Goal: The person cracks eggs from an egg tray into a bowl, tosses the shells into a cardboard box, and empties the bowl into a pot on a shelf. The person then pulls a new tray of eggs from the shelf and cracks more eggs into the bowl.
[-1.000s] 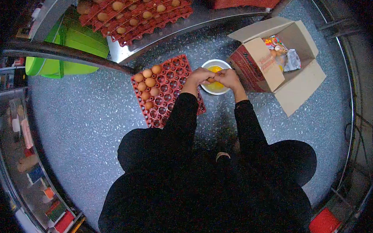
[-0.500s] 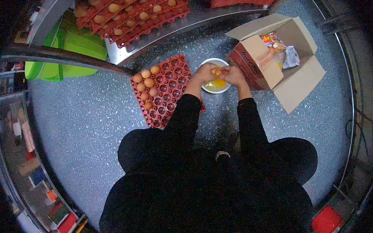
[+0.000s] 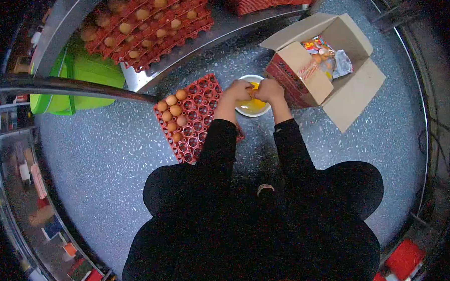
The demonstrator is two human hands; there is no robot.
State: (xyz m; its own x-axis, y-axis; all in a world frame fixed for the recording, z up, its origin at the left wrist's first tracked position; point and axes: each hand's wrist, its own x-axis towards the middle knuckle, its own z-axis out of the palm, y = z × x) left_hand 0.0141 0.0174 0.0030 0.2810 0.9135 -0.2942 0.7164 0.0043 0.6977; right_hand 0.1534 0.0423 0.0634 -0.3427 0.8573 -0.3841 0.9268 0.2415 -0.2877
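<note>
1. While both hands work over the white bowl (image 3: 252,115), I follow them from afar through the head camera, my only view. Left hand (image 3: 237,92) and right hand (image 3: 271,92) come in from either side, knuckles up, fingers curled inward and nearly meeting above the bowl.
2. Between the fingertips I make out a small brownish patch, which I take for egg shell (image 3: 250,93); both hands seem pinched on it, though knuckles hide most of the grip. Below, yellow liquid egg (image 3: 258,105) sits in the bowl.
3. Left of the bowl, a red tray (image 3: 197,126) lies on the speckled floor (image 3: 109,140). Eight brown eggs (image 3: 175,110) fill cups along its left side.
4. Right and slightly far of the bowl, a carton (image 3: 287,78) gapes with its flaps out, holding wrappers and what look like shells.
5. At the far left, more red trays (image 3: 202,30) bearing eggs are stacked on a metal shelf, near a green container (image 3: 89,93).
6. I judge the step in hand to be parting a cracked egg over the bowl. The next move calls for gentle, even fingers, kept above the rim so fragments stay out.
</note>
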